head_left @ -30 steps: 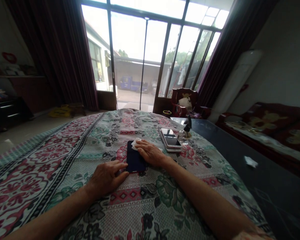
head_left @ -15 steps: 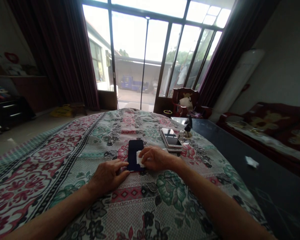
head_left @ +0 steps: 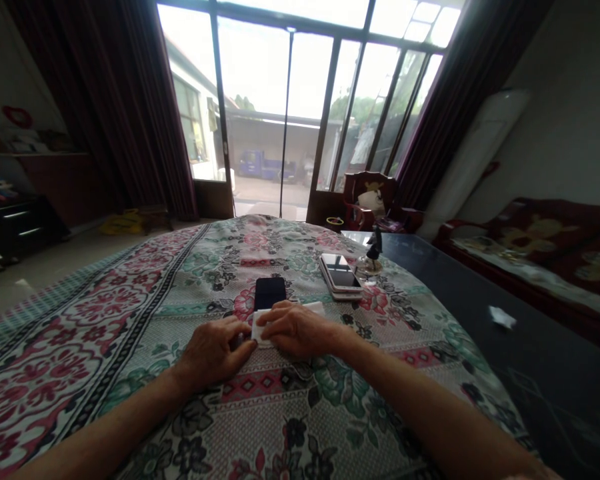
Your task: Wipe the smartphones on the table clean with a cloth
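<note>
A dark smartphone [head_left: 270, 291] lies flat on the flowered tablecloth [head_left: 260, 420], screen up. My left hand [head_left: 214, 348] rests at its lower left corner, thumb and fingers gripping the edge. Under the bent fingers of my right hand [head_left: 300, 331] a white tissue [head_left: 261, 328] is pressed onto the lower part of the screen. The tissue and fingers hide that lower part. Part of the white tissue also sticks out behind my right knuckles.
Two stacked devices [head_left: 341, 275], the upper one with a dark screen, lie to the right of the smartphone. A small dark figurine [head_left: 374, 250] stands behind them. A crumpled white scrap [head_left: 502, 317] lies on the dark tabletop [head_left: 545, 373] at right.
My right hand has moved left and slightly down, bringing the tissue across the lower screen. More of the tissue shows now. My left hand stays at the phone's corner.
</note>
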`<state>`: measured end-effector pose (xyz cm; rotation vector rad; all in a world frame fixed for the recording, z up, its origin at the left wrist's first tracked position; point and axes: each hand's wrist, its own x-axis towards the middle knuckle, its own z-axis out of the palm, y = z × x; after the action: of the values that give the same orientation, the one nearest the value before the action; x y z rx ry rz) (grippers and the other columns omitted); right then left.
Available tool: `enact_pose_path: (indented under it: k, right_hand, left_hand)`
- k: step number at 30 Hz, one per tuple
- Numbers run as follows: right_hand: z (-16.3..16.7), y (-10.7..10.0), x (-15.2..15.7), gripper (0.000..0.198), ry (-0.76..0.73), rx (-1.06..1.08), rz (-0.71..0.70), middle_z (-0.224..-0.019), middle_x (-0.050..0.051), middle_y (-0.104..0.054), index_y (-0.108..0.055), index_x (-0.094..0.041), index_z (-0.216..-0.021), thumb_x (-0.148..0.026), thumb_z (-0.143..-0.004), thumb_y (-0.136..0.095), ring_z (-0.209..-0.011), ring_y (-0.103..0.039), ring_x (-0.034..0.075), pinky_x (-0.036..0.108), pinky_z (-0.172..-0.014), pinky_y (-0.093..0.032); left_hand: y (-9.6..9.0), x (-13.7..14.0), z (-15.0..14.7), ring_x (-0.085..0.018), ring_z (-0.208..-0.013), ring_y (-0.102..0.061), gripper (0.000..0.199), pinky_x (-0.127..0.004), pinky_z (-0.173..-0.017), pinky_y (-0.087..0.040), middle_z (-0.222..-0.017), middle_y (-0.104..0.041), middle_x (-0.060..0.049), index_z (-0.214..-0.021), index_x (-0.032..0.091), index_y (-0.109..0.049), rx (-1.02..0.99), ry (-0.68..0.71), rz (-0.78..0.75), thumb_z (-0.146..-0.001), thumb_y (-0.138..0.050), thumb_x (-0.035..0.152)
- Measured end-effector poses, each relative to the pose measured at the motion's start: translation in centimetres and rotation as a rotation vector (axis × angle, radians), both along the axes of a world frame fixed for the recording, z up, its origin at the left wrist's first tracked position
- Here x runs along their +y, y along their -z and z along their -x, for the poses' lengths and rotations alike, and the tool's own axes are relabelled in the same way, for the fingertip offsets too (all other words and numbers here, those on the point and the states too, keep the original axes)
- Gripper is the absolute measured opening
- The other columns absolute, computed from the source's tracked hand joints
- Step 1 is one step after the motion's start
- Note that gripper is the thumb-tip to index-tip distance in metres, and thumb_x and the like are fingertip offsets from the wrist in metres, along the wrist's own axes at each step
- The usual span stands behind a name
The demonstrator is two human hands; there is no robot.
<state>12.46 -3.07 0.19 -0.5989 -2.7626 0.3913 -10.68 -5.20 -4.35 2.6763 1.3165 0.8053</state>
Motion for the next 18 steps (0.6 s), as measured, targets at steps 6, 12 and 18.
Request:
enact_pose_path:
  k: [6,12,18]
  right_hand:
    - [-1.3,-0.8,0.8,0.025,0.055,-0.005,0.069,-0.111,0.005,-0.071,-0.074,-0.02,-0.088,-0.007,-0.081,-0.054,-0.098,-0.064,0.015,0.03,-0.092,-0.046]
    - [-1.2,-0.7,0.7,0.026,0.075,0.009,0.048,-0.109,0.004,-0.072,-0.073,-0.02,-0.086,-0.005,-0.08,-0.053,-0.097,-0.064,0.015,0.03,-0.091,-0.045]
    - [0.3,0.1,0.0,0.027,-0.044,0.0,-0.056,-0.113,0.003,-0.069,-0.07,-0.02,-0.092,-0.007,-0.084,-0.048,-0.091,-0.06,0.014,0.032,-0.092,-0.044]
  left_hand:
    - [0.2,0.1,0.1,-0.018,-0.068,-0.063,0.021,-0.03,-0.063,-0.046,-0.078,-0.068,-0.003,-0.09,0.02,-0.07,-0.002,-0.008,0.035,-0.087,-0.056,0.035]
    - [0.4,0.2,0.0,-0.019,-0.072,-0.064,0.02,-0.032,-0.066,-0.047,-0.081,-0.068,-0.004,-0.091,0.02,-0.07,-0.02,-0.015,0.066,-0.086,-0.056,0.033]
    - [0.2,0.1,0.1,-0.019,-0.069,-0.062,0.02,-0.031,-0.064,-0.045,-0.075,-0.065,-0.004,-0.086,0.02,-0.071,-0.017,-0.001,0.08,-0.086,-0.054,0.031]
